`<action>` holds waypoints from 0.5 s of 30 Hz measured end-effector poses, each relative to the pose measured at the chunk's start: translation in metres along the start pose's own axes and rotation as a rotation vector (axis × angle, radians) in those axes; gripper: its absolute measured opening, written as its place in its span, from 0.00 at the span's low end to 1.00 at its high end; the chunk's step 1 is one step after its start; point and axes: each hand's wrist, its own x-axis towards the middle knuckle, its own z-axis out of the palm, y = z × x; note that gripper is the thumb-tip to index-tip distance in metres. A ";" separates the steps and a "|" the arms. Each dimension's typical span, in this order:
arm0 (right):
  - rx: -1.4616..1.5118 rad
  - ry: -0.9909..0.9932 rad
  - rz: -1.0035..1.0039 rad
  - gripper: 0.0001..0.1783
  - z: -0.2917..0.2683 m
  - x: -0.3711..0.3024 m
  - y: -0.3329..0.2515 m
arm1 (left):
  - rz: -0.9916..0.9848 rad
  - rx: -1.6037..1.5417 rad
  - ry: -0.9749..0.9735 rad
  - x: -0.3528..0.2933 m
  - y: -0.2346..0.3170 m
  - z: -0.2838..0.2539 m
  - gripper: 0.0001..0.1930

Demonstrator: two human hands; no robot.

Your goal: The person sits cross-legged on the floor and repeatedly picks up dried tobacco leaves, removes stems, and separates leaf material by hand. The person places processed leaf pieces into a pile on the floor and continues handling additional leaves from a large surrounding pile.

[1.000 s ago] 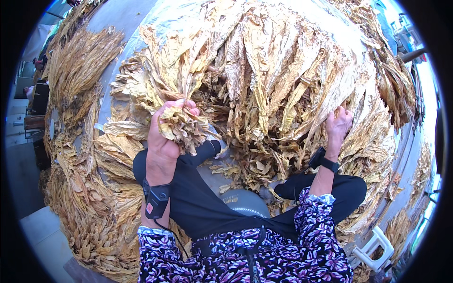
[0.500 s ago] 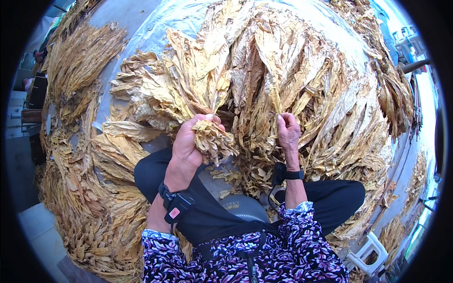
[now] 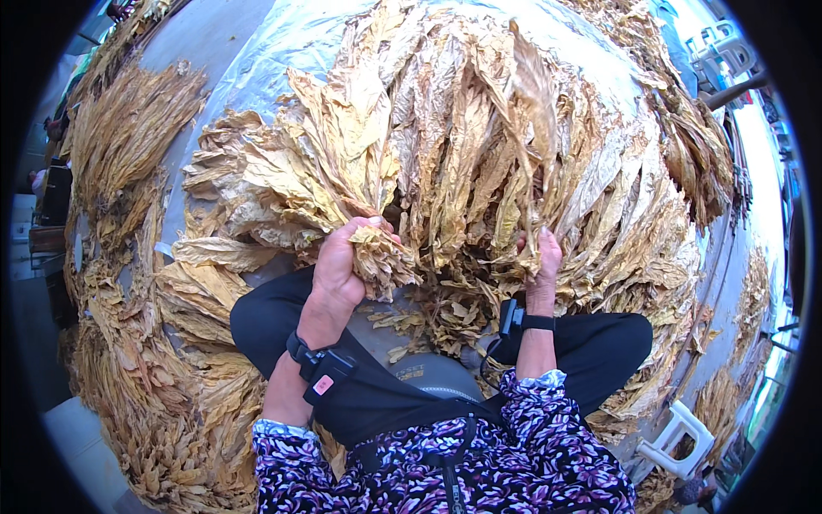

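Note:
My left hand (image 3: 336,259) is closed around the stem ends of a bundle of dried tobacco leaves (image 3: 342,158). The yellow-brown blades fan out beyond the fist, and the crumpled butt ends stick out by my thumb. To the right, my right hand (image 3: 546,259) pinches the stem end of a single tobacco leaf (image 3: 537,94), whose far part is smeared by motion. Under and beyond both hands spreads a large heap of dried leaves (image 3: 616,184), stems toward me. Some fingers of the right hand are hidden behind the leaf.
More leaf piles lie on the left (image 3: 128,128) and lower left. Clear plastic sheeting (image 3: 257,64) extends under the far side of the heap. A white plastic stool (image 3: 681,441) stands at the lower right. Loose leaf scraps (image 3: 441,321) lie between my bent, dark-trousered legs.
My right hand has moved slightly right and nearer to me, with the leaf lifting and swinging above the heap. The left hand keeps its hold on the bundle. The whole view has shifted slightly.

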 end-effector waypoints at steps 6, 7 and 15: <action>-1.297 0.257 -0.423 0.16 0.037 -0.027 -0.019 | -0.017 0.068 0.118 0.003 -0.016 0.000 0.06; -1.318 0.301 -0.737 0.16 0.047 -0.026 -0.024 | -0.015 0.069 0.110 0.004 -0.017 -0.001 0.06; -1.423 0.094 -0.313 0.12 0.071 0.023 0.025 | -0.022 0.120 0.162 0.008 -0.026 -0.001 0.07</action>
